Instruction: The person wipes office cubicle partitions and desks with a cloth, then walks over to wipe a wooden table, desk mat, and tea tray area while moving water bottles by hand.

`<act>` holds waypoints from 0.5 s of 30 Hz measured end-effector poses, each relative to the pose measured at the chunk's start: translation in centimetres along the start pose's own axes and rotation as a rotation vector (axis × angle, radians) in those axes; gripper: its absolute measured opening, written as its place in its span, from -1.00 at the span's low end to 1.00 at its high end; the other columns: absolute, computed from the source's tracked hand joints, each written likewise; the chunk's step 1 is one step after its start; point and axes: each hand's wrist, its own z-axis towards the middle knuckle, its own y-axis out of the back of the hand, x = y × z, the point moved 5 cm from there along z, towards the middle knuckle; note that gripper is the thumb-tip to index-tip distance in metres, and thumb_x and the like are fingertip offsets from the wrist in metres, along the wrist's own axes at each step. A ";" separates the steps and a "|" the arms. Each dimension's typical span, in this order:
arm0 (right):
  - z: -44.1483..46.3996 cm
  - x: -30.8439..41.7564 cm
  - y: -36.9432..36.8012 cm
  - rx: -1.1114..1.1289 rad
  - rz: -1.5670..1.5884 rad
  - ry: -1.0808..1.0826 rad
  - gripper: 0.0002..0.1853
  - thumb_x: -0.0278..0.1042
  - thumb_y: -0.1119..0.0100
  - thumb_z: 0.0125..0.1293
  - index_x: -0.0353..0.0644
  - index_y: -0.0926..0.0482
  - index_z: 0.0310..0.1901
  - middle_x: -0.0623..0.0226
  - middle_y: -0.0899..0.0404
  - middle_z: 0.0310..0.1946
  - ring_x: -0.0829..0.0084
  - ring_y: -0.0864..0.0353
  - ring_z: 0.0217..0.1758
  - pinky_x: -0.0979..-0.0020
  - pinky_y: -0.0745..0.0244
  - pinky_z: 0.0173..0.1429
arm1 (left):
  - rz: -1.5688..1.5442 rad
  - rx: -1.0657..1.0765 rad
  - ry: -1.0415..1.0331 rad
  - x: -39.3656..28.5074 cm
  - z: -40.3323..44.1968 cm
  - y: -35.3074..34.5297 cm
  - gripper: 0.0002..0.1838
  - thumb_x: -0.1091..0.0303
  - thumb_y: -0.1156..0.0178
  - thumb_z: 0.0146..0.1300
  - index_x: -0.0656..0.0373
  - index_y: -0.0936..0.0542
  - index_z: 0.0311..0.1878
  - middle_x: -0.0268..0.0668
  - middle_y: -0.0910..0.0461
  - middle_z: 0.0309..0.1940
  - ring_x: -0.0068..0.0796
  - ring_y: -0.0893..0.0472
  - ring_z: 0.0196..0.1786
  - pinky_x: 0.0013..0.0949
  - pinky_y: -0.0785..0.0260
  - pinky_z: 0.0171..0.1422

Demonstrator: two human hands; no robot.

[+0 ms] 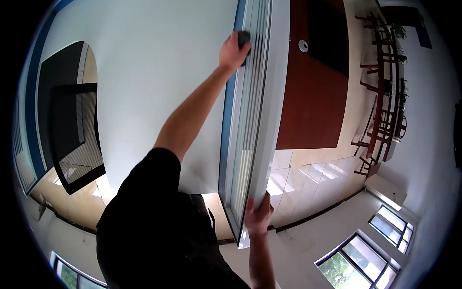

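Note:
My left hand (233, 49), reached out at the top centre, is wrapped round a small dark object (244, 39). Hand and object are at the blue-edged side of a partition (251, 103) with striped glass and a white outer rail. Down at the partition's lower end, my right hand (259, 215) has its fingers curled over the white rail (260, 185). Beside the partition, a wide pale desk surface (159, 72) lies under my left arm. What the dark object is cannot be made out.
A dark mesh-backed chair (77, 139) stands at the left by the pale desk. Past the partition is a red-brown table (313, 96) with a black panel and a round white item (303, 45). Wooden chairs (385, 123) stand at the right; windows (358, 260) show below them.

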 end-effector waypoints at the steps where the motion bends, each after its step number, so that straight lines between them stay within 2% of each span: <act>1: 0.2 -0.1 0.0 0.011 0.011 -0.014 -0.53 -0.07 -0.19 0.27 -0.36 -0.48 -0.03 -0.05 -0.61 -0.47 -0.12 -0.67 -0.41 0.13 -0.57 -0.37 | 0.014 -0.019 -0.003 0.3 2.3 -0.6 -0.62 0.21 -0.22 0.18 0.15 -0.47 0.02 0.00 -0.63 -0.17 0.11 -0.61 -0.11 -0.01 -0.50 -0.06; 3: 0.6 0.3 0.2 0.024 0.039 -0.026 -0.48 0.06 -0.15 0.31 -0.37 -0.47 -0.10 -0.06 -0.58 -0.51 -0.12 -0.65 -0.43 0.12 -0.52 -0.37 | 0.014 -0.026 -0.010 1.1 6.3 -2.1 -0.60 0.22 -0.23 0.17 0.14 -0.46 0.05 0.00 -0.62 -0.17 0.12 -0.60 -0.10 0.00 -0.49 -0.05; 5: 0.4 -0.6 0.3 0.063 0.013 -0.022 -0.47 0.01 -0.20 0.24 -0.38 -0.49 -0.04 -0.04 -0.58 -0.51 -0.11 -0.65 -0.47 0.12 -0.56 -0.40 | 0.020 -0.040 -0.012 1.6 9.9 -2.8 -0.57 0.22 -0.24 0.17 0.12 -0.44 0.09 0.00 -0.62 -0.17 0.13 -0.60 -0.09 0.01 -0.48 -0.04; 7: 0.3 -0.9 0.2 0.058 -0.027 0.010 -0.46 0.04 -0.19 0.24 -0.39 -0.49 -0.07 -0.02 -0.57 -0.52 -0.08 -0.64 -0.49 0.10 -0.55 -0.39 | 0.022 -0.072 -0.017 1.4 13.3 -3.2 -0.52 0.22 -0.25 0.17 0.09 -0.40 0.14 0.01 -0.62 -0.18 0.13 -0.59 -0.08 0.01 -0.48 -0.03; 9: 0.3 -0.7 0.2 0.000 -0.038 -0.006 -0.34 0.27 -0.15 0.23 -0.39 -0.50 -0.22 0.03 -0.52 -0.58 -0.02 -0.58 -0.56 0.15 -0.48 -0.48 | 0.004 -0.108 -0.028 1.2 16.8 -3.3 -0.52 0.26 -0.27 0.19 0.04 -0.35 0.15 0.06 -0.61 -0.18 0.15 -0.60 -0.12 -0.01 -0.47 -0.03; 11: -2.4 -4.0 0.1 0.185 -0.144 -0.059 -0.35 0.10 -0.25 0.22 -0.37 -0.47 0.09 -0.02 -0.58 -0.38 0.15 -0.63 -0.43 0.24 -0.57 -0.38 | -0.004 -0.101 -0.002 1.1 19.9 -4.3 -0.50 0.28 -0.30 0.16 -0.01 -0.33 0.14 0.04 -0.60 -0.15 0.15 -0.58 -0.09 0.04 -0.47 -0.04; 15: 0.8 0.5 1.7 0.193 0.111 -0.090 -0.28 0.15 -0.19 0.26 -0.43 -0.42 0.15 -0.03 -0.61 -0.32 0.12 -0.64 -0.33 0.12 -0.53 -0.25 | 0.104 -0.200 -0.091 0.1 25.7 -5.8 -0.57 0.38 -0.29 0.14 -0.10 -0.39 0.07 0.00 -0.48 -0.09 0.20 -0.56 -0.13 0.05 -0.48 -0.10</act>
